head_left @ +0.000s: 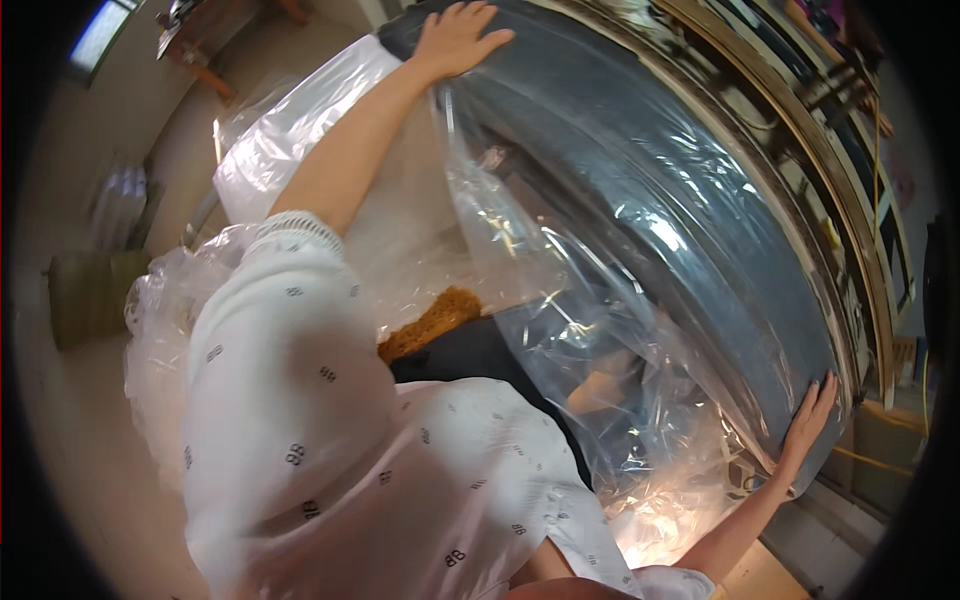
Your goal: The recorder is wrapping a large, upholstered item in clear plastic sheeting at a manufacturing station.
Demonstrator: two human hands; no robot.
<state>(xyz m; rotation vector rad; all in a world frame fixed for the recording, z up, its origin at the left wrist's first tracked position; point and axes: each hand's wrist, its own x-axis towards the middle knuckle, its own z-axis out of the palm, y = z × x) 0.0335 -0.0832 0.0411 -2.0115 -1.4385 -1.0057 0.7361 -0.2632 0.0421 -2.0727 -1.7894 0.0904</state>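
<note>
A large grey mattress (640,180) wrapped in clear plastic film (560,300) fills the middle and right of the view, its long edge curving from top centre to lower right. My left hand (455,38) lies flat with fingers spread on the mattress's far corner at the top. My right hand (810,420) presses flat against the near end of the mattress at the lower right. Loose clear plastic bunches between my arms. My white patterned sleeve (290,400) covers much of the lower left.
A second white, plastic-wrapped mattress or cushion (300,120) lies behind at the upper left. A wooden bed frame or rail (800,130) runs along the right side. Pale floor (80,440) shows at left, with a wooden piece of furniture (200,40) far off.
</note>
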